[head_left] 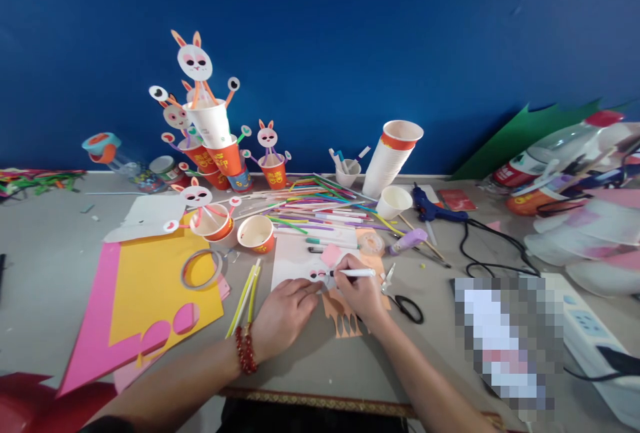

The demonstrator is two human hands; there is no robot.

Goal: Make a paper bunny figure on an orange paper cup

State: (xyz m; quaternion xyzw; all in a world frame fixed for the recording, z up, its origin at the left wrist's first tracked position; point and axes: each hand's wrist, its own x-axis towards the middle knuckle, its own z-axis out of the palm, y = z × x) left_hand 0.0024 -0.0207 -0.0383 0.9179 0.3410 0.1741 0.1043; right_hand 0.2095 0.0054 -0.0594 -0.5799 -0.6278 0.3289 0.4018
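Note:
My right hand (pixel 361 296) is closed around a white marker pen (pixel 363 273). The pen's tip meets a small white paper face (pixel 316 266) with dark eyes and pink patches. Flat beside the face lies my left hand (pixel 286 313), its fingertips touching the lower edge and hiding part of it. Under both is a white sheet (pixel 287 256), with a pink paper piece (pixel 331 254) just above the pen. Cut orange paper (pixel 345 318) extends below my right hand. Black-handled scissors (pixel 407 308) rest to its right.
Paper cups with rabbit figures (pixel 217 160) stand stacked at the back left. Colored sticks (pixel 320 200) spread across the middle. Yellow paper (pixel 165 273) carries a tape roll (pixel 186 273). A blue glue gun (pixel 435 210), its cable and a power strip (pixel 585 326) occupy the right.

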